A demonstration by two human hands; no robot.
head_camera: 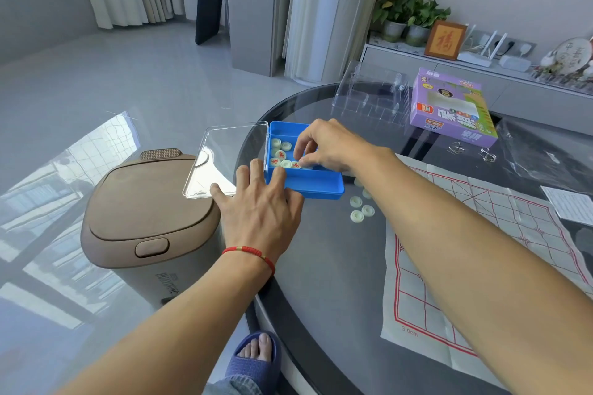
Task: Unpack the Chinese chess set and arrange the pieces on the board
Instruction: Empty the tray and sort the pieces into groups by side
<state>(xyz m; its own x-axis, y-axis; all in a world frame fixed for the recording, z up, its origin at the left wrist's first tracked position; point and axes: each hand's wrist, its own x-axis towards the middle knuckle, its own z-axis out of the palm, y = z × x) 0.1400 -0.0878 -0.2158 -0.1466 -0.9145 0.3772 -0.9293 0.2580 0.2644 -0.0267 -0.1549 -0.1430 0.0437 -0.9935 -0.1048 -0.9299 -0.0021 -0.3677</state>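
Both forearms bare, no sleeves showing. Left hand (260, 202): no rings visible; thin red cord bracelet (253, 252) around wrist, small gold-coloured bead partway along cord. Right hand (327, 146): nothing worn on wrist or on fingers that show. Below bracelet, near frame's lower edge: foot in blue-purple open-toe slipper (253, 362), ribbed strap, toes bare. Beside slipper, scrap of grey-blue denim trouser leg (232, 387).

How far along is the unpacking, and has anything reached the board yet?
Done: purple cardboard box emptied, paper board with red lines unfolded, blue plastic case open. A few pale round pieces lie on the glass table.

In hand: left hand steadies the case; right hand reaches inside it.

Left: several pieces still inside; none on the board.
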